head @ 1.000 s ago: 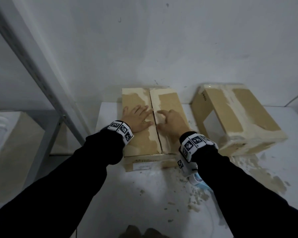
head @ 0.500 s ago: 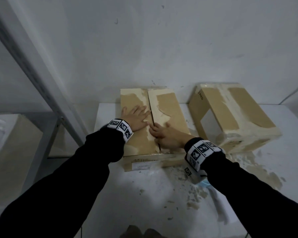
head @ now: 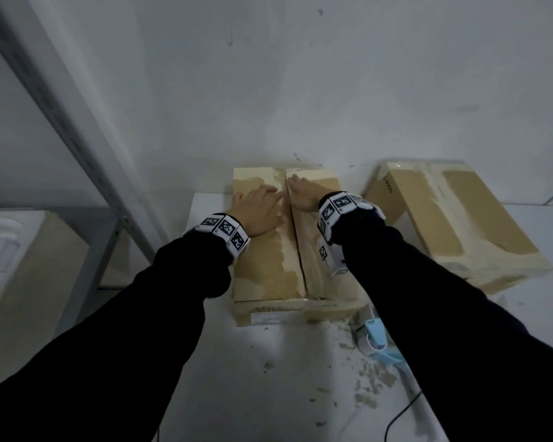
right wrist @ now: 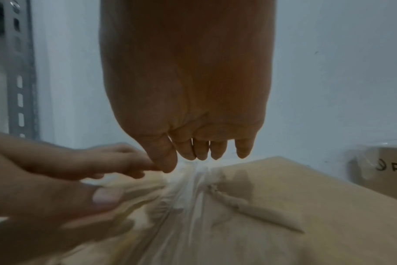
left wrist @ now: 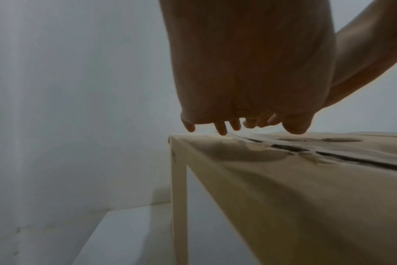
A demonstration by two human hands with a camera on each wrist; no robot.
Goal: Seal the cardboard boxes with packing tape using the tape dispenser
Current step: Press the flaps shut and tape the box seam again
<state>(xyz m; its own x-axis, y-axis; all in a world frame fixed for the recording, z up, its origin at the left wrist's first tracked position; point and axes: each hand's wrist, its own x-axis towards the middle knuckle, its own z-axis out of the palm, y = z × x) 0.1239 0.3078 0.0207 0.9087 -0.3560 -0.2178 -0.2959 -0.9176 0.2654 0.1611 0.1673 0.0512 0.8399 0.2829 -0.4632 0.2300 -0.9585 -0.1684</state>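
A cardboard box (head: pixel 268 269) with two top flaps closed along a centre seam stands against the wall. My left hand (head: pixel 259 208) lies flat on the left flap, fingers straight. My right hand (head: pixel 304 194) lies flat on the far end of the right flap beside the seam, fingers extended toward the wall. In the right wrist view the right hand (right wrist: pixel 193 139) hovers over clear tape (right wrist: pixel 193 188) along the seam, with the left hand (right wrist: pixel 57 179) beside it. In the left wrist view the left hand (left wrist: pixel 238 111) touches the box (left wrist: pixel 283 197) top. A blue tape dispenser (head: pixel 374 341) lies on the table under my right forearm.
A second, taped cardboard box (head: pixel 444 224) stands tilted to the right on the white table (head: pixel 268 378). Cardboard scraps (head: pixel 374 381) litter the table near the dispenser. A grey metal shelf post (head: pixel 77 132) rises at the left, with another box (head: pixel 29 282) beyond it.
My right hand has slid along the seam from the near part of the box to its far end. The left hand stays flat on the left flap.
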